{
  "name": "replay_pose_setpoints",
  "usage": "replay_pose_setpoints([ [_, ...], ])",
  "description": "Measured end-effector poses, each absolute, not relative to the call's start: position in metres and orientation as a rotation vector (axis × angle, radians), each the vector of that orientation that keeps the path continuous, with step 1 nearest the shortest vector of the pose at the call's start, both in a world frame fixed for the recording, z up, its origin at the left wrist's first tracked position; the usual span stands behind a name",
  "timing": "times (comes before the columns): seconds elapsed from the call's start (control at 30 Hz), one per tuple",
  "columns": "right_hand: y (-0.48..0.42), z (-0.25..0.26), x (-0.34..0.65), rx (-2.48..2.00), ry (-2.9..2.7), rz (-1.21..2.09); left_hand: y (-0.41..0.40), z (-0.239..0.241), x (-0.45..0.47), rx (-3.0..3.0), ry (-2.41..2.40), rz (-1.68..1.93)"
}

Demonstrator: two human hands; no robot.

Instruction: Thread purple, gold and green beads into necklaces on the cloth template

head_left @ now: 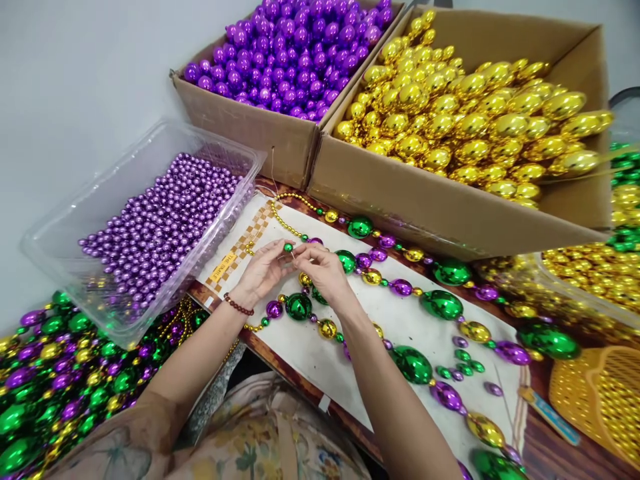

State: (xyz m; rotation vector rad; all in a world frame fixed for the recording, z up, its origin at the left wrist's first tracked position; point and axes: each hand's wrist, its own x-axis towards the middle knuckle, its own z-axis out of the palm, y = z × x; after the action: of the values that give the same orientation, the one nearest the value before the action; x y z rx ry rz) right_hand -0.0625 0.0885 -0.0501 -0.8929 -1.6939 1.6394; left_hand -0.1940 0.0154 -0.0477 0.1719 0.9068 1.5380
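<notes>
Small green bead (289, 247) held over the left end of the table (540, 433)

The bead sits above the white cloth (310, 353), nearer the table's left edge than its right. The left hand (265, 267) pinches it between thumb and fingertips. The right hand (320, 270) is just beside, fingers curled and thumb close to the forefinger; whether they close on the fine pale line between the hands, I cannot tell.

The bead should be light, hard and slick, prone to roll out of a loose grip; it is best taken by its sides, with the hole ends free. The bead garlands (443, 305) on the cloth look limp, likely to swing if lifted by one end. Their large shiny ovals may be thin-shelled and could dent.

The bead's hole does not show, and the pale line is too fine to identify as thread or needle. The right hand and forearm cover part of a garland. The frame's bottom edge cuts off the nearest garland, and cartons (250, 127) hide much of the table's far edge.
</notes>
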Motion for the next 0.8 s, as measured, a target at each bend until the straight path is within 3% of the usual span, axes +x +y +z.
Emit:
replay_pose_setpoints([
  [0.8, 0.088, -0.061, -0.064, -0.89, -1.684, 1.674, 0.016, -0.053, -0.199, 0.211, 0.954, 1.525],
])
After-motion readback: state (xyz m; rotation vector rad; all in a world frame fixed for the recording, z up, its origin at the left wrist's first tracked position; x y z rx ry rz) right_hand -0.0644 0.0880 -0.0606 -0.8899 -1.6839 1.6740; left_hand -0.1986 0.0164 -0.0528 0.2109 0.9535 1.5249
